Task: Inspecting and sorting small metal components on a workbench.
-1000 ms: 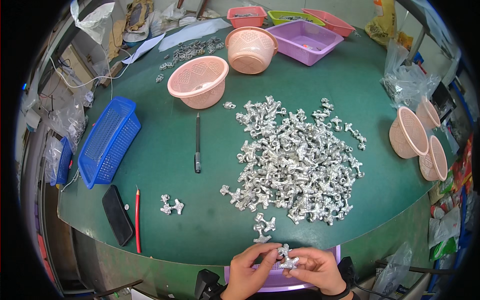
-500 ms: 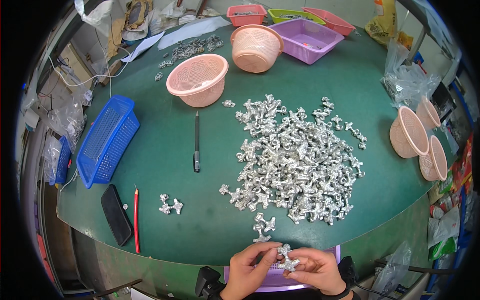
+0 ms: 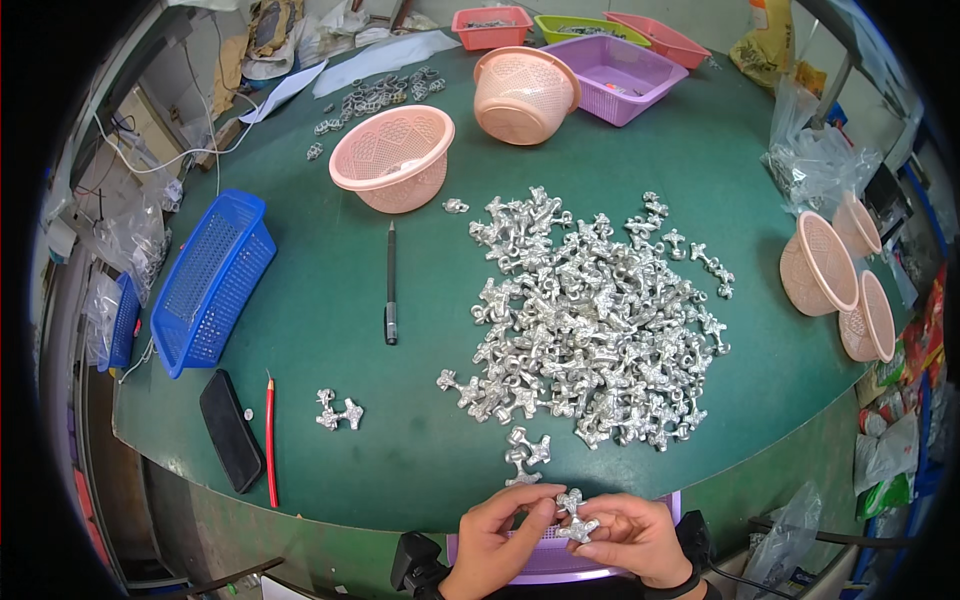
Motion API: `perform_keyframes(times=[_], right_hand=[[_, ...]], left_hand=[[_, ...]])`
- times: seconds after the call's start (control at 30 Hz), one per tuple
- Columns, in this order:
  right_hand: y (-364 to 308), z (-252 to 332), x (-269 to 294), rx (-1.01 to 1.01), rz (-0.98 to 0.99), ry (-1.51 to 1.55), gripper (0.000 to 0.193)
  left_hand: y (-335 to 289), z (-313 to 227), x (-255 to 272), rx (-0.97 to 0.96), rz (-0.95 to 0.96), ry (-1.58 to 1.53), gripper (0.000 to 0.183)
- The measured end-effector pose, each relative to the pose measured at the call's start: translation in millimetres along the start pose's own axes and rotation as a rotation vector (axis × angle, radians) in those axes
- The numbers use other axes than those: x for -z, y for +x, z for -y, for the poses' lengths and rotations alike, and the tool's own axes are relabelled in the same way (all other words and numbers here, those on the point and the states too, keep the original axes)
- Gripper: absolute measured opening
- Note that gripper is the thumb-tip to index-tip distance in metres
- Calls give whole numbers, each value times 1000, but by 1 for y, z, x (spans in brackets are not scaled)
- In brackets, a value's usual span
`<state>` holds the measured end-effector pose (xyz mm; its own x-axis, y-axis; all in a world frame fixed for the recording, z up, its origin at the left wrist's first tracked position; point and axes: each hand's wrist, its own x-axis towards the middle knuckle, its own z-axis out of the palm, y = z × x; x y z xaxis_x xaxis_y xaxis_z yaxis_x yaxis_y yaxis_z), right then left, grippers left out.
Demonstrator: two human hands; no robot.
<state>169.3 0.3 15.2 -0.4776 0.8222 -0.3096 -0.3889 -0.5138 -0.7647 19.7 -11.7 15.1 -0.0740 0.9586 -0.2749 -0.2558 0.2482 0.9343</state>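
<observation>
A small silvery cast metal part (image 3: pixel 574 516), knobbly and branched, is held between my two hands at the near edge of the table. My right hand (image 3: pixel 640 538) grips its lower end with fingers and thumb. At its upper left, my left hand (image 3: pixel 505 532) pinches with thumb and forefinger closed against it. Just beyond my fingers lie a couple of similar metal parts (image 3: pixel 526 455) on the table. Farther off spreads a big heap of the same metal parts (image 3: pixel 600 320). A small cluster of metal parts (image 3: pixel 339 411) sits apart to the left.
Below my hands is a purple basket (image 3: pixel 560 560). To the left are a phone (image 3: pixel 231 430), a red pencil-like stick (image 3: pixel 271 440), a black pen (image 3: pixel 391 290) and a blue basket (image 3: pixel 212 285). Pink baskets (image 3: pixel 395 165) and a purple tray (image 3: pixel 625 85) stand at the back.
The far pink basket has shifted slightly to the right. My hands and the metal part between them have hardly moved.
</observation>
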Motion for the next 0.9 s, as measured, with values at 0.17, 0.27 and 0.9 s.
perform_keyframes(times=[0.17, 0.27, 0.9], right_hand=[[2, -2, -6, 191, -99, -274, 25], [1, -4, -7, 261, -134, -386, 30], [7, 10, 4, 650, -135, -867, 15]], left_hand=[[6, 8, 2, -127, 99, 46, 23], [5, 6, 2, -169, 159, 128, 30], [-1, -14, -4, 354, 297, -730, 36]])
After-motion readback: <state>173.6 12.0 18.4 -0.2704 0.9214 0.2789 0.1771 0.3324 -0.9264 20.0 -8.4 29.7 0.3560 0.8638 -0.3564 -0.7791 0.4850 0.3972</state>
